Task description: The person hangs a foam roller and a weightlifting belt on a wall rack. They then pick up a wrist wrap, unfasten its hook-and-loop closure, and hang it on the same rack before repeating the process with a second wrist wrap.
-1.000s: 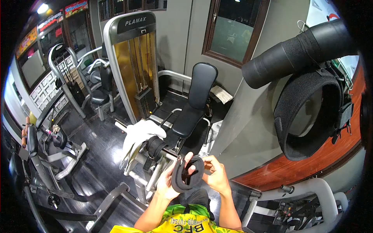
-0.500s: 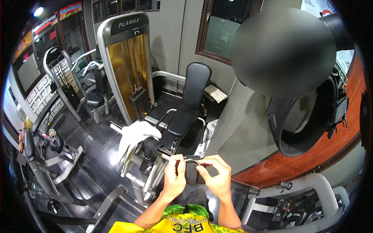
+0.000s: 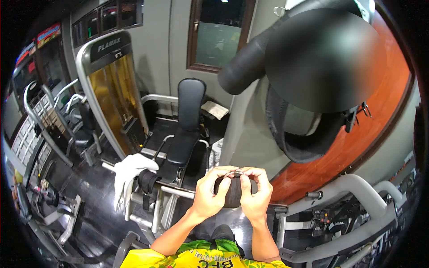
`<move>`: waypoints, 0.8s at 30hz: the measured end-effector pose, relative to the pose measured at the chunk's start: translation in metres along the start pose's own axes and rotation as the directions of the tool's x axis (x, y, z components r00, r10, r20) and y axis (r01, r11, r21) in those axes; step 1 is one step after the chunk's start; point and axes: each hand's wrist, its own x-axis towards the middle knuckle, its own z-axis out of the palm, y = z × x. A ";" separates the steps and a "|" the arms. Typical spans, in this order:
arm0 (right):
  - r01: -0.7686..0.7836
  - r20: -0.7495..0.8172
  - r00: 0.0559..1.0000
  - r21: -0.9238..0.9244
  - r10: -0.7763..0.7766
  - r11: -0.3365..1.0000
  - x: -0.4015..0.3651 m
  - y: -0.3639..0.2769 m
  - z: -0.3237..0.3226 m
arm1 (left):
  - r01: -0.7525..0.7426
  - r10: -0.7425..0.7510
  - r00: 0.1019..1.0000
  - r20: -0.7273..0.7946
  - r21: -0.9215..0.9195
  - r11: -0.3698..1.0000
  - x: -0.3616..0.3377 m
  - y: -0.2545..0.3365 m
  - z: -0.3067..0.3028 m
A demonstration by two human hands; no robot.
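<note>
Both my hands are in front of my torso, closed around a black padded ankle strap [image 3: 233, 195] with a metal ring [image 3: 233, 173] at its upper edge. My left hand [image 3: 211, 189] grips the strap's left side, its thumb beside the ring. On the opposite side, my right hand [image 3: 257, 193] has its thumb near the ring and fingers curled behind. The fingers hide the strap's ends. Another black strap [image 3: 148, 181] hangs over a machine's frame, beside a white towel [image 3: 127, 177].
A weight-stack machine [image 3: 108, 85] and a black padded seat [image 3: 183, 143] stand ahead on the left. Grey metal frames [image 3: 357, 192] are at lower right. A wide black belt [image 3: 308, 147] hangs at right beside a red-brown panel [image 3: 375, 107]; a blurred patch covers part of that area.
The view has turned right, so the machines and towel sit further left. My hands still hold the strap; its broad side now shows more, and both thumbs are close to the ring.
</note>
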 end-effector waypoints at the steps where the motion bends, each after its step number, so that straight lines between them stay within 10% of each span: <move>1: 0.028 -0.041 0.999 0.012 -0.028 1.000 0.002 -0.002 -0.007 | -0.003 0.003 1.000 -0.006 -0.020 1.000 0.005 0.001 0.008; 10: 0.080 -0.174 0.983 0.122 -0.058 0.989 0.022 -0.027 -0.093 | -0.212 0.212 0.977 -0.004 -0.026 0.977 0.054 0.049 0.096; 24: 0.286 -0.253 0.899 -0.279 -0.358 0.916 0.149 -0.091 -0.228 | -0.391 0.433 0.892 0.131 -0.256 0.884 0.172 0.115 0.209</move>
